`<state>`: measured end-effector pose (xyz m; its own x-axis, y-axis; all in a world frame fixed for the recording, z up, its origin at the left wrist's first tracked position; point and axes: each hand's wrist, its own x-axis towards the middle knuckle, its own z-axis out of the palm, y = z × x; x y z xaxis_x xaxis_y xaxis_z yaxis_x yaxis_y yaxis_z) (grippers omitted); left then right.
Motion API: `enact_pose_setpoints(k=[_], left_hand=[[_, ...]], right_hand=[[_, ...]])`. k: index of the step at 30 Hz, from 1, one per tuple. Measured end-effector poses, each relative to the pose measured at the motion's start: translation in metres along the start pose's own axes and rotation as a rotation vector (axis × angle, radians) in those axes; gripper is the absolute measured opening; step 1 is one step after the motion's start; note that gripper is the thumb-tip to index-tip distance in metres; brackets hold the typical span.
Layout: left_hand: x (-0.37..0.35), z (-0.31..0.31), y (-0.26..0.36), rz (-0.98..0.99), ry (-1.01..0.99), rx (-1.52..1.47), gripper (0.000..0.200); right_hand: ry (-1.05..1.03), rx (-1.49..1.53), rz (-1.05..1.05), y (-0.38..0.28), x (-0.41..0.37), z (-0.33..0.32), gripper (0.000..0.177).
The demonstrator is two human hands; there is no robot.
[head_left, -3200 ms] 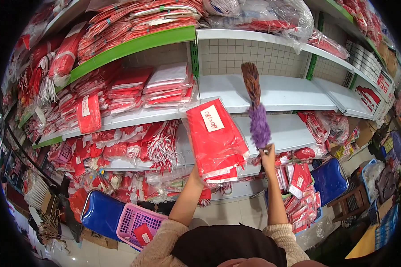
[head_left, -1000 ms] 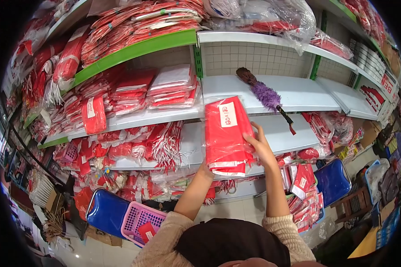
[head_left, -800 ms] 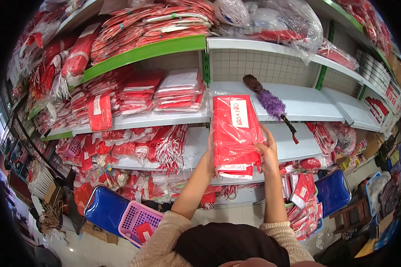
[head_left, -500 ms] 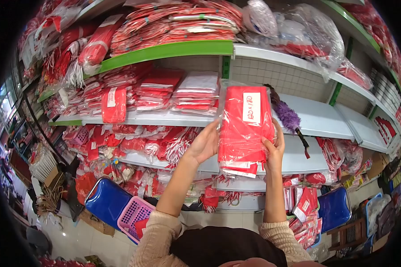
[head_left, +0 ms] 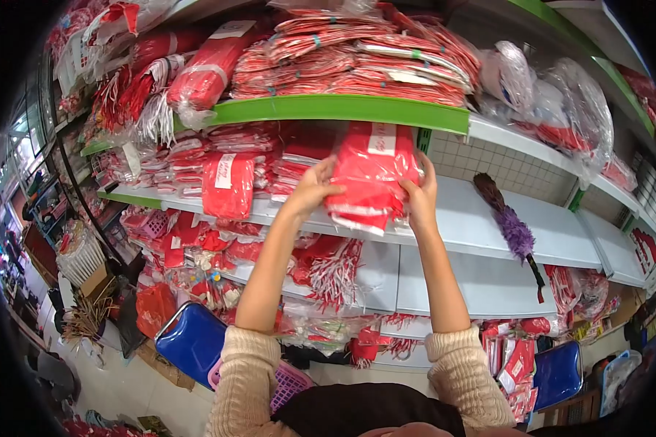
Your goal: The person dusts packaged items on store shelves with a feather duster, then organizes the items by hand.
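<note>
A clear plastic packet of folded red and white cloth [head_left: 373,171], with a white label near its top, is between my two hands at the middle shelf. My left hand [head_left: 315,191] grips its left edge, and my right hand [head_left: 421,195] grips the right edge. The packet covers part of a stack of folded red cloth [head_left: 299,164] behind it. Further left, a labelled red packet [head_left: 228,186] hangs over the front of the shelf [head_left: 452,211].
A purple feather duster [head_left: 514,231] lies on the shelf to the right. Above is a green-edged shelf [head_left: 328,109] piled with red packets. Below stand a blue chair [head_left: 189,335], a pink basket [head_left: 291,382] and another blue chair [head_left: 559,375].
Both hands have carried the packet forward and up, from in front of the shelves to the stacks on the middle shelf. The view has shifted left.
</note>
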<state>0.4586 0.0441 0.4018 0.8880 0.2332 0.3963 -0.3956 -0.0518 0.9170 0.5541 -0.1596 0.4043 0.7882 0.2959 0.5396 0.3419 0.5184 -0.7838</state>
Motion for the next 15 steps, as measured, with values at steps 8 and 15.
enact_pose_setpoints(k=[8,15], left_hand=[[0.081,-0.103,-0.003,0.182,0.313,0.394,0.058],[0.096,-0.129,-0.019,-0.054,0.401,0.829,0.051]], right_hand=[[0.029,0.155,0.202,0.083,0.104,0.098,0.044],[-0.251,0.426,0.598,0.108,0.11,0.105,0.026]])
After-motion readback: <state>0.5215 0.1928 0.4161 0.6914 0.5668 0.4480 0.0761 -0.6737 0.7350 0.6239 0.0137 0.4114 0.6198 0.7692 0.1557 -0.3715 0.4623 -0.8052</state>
